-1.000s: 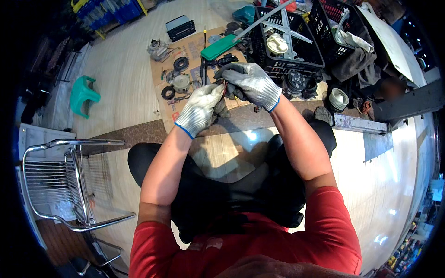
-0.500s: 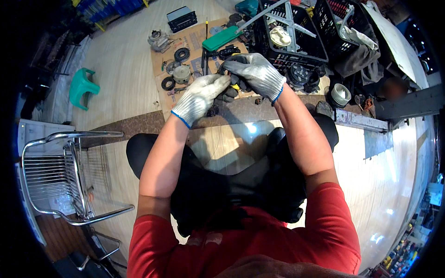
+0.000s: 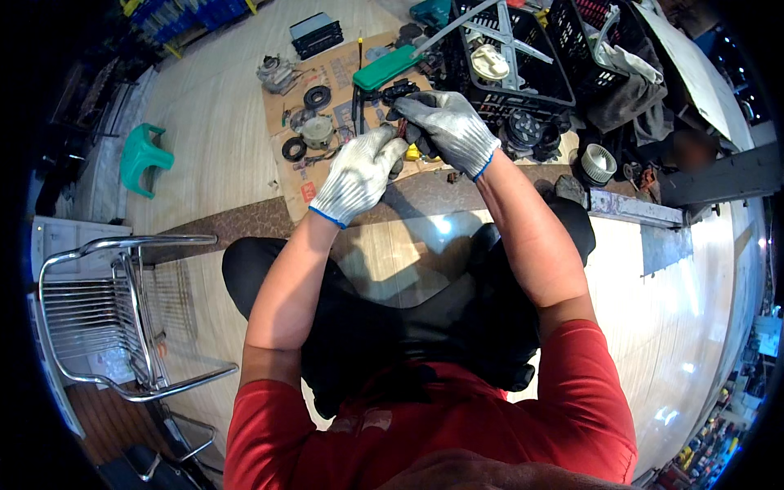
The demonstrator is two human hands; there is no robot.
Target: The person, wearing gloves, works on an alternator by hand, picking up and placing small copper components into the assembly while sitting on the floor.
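**Gloved hands close together around a small part**

The left hand, in a white knit glove with a blue hem, curls its fingers nearly closed. The right hand, gloved alike with grey-dark fingers, bends in to meet it. Between their fingertips shows a small, dark reddish part, above a flat brown cardboard sheet (the gloves cover most of it, so I cannot tell which hand carries it, or how firmly). Good handling here would mean steadying it with one hand, pinching lightly with the other, and tilting it out of the gloves' shadow; working low would soften any drop.

A small bright-yellow object shows just below the right hand. Farther out are a green plastic block with a grey bar, a round pale-metal housing and a black plastic crate.
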